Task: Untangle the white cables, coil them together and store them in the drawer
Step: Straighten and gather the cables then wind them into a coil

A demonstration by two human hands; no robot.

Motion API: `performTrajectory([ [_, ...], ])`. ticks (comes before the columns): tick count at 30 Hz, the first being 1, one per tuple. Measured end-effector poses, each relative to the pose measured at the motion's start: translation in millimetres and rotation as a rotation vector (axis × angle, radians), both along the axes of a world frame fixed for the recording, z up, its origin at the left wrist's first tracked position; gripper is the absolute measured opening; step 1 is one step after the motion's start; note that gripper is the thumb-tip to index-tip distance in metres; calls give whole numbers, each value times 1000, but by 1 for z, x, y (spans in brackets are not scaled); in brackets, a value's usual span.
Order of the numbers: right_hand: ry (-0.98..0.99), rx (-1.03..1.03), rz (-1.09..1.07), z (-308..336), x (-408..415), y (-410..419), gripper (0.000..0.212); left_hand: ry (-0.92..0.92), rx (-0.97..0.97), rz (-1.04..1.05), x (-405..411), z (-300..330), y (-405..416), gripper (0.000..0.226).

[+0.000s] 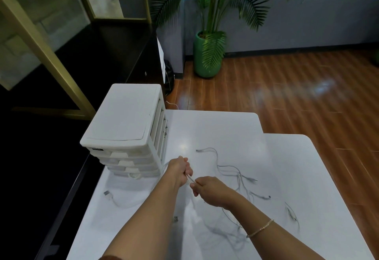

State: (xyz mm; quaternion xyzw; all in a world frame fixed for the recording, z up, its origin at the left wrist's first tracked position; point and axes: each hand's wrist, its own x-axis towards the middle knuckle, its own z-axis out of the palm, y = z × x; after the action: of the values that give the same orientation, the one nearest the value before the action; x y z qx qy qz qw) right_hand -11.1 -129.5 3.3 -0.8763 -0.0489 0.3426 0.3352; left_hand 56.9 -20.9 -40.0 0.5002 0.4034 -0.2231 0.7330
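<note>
Both hands working over the near-middle of the white desk. Left hand is curling round a bunch of white cables, fingers wrapped tight; right hand is pinching the same strands just beside it, toward the near edge. A short taut run of strands is spanning btwn the two hands, long axis running diagonal, far-left to near-right. Key relation: most of the loose cable is trailing off to the right and near side of the right hand, spreading toward the desk's right edge, w/ connector ends lying free there. So the right hand is nearer the tangle; left is acting as the anchor. Another plug end is lying apart near the left edge, cable looping back toward the hands. Drawer unit is sitting at the far-left corner, just beyond the left hand; drawers look closed, tho the lowest one can't tell for sure. Judging: still untangling/gathering stage, coiling not yet started, nothing stored. Next pull prob needs the right hand sliding along the strands toward the right-side mess.
</note>
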Motion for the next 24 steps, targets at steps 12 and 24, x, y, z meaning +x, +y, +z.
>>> performTrajectory([
  [12,98,108,-178,0,-6,-11,36,-4,-97,47,-6,7,-1,38],
  [24,174,119,-341,-18,5,-14,33,-9,-255,-56,-47,8,-14,24],
])
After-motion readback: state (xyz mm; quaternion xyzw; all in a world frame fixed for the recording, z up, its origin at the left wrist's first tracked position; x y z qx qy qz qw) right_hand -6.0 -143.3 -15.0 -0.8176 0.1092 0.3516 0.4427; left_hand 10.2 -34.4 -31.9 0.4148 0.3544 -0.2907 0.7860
